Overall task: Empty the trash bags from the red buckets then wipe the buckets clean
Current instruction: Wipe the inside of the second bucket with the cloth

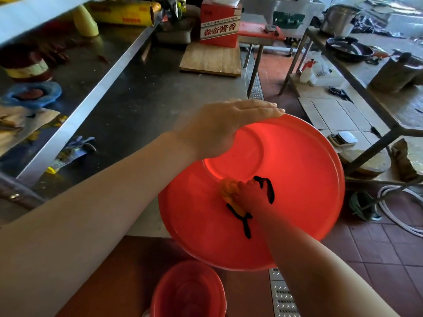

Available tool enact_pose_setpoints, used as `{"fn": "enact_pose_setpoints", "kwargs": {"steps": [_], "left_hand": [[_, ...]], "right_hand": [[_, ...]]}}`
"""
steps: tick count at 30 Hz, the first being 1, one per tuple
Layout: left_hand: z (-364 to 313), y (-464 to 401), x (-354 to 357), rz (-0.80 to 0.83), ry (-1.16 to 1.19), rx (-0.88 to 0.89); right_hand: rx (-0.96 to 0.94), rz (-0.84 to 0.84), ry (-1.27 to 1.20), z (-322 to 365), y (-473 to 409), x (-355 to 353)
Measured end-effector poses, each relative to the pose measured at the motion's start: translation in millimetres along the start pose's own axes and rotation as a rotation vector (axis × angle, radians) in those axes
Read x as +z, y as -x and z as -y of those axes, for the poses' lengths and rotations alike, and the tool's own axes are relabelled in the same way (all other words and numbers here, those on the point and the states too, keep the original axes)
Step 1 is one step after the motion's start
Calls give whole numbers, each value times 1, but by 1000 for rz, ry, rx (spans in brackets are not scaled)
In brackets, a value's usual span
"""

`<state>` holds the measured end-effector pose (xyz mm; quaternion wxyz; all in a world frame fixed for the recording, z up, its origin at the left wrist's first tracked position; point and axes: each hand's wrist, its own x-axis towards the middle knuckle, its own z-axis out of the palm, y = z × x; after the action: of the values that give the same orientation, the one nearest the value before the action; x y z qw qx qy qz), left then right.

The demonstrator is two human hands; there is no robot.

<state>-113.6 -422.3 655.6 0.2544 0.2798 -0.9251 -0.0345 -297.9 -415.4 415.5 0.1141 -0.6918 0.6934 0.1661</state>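
Beside the steel counter (142, 92), my flat left hand (219, 129) steadies the red bucket (297, 170); right hand (249, 195) clenches a cloth (229, 191) inside.

The large red bucket (286, 179) is smooth, glossy plastic, thin enough that light glows through its wall, with black painted strokes on the inside. The smaller red bucket (187, 291) below it is the same shiny plastic. The cloth (229, 193) under the right hand (249, 195) looks soft, crumpled and orange. The tabletop (142, 99) is brushed steel, dull and smeared, with a brighter steel shelf edge (80, 115) beside it. The cutting board (210, 60) is pale, matt wood with visible grain. The red carton (219, 24) is printed cardboard. The floor (377, 248) is matt reddish-brown tile, crossed by a perforated metal drain grate (283, 296).
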Motion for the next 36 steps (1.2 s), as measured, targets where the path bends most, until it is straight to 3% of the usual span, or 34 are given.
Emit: {"fn": "enact_pose_setpoints", "kwargs": {"steps": [10, 23, 36], "left_hand": [[-11, -10, 5, 55, 24, 37], [-14, -12, 3, 109, 3, 81], [-13, 6, 3, 49, 4, 77]], "right_hand": [[-23, 18, 4, -5, -25, 16], [-63, 18, -108, -10, 59, -2], [-124, 27, 21, -9, 162, -10]]}}
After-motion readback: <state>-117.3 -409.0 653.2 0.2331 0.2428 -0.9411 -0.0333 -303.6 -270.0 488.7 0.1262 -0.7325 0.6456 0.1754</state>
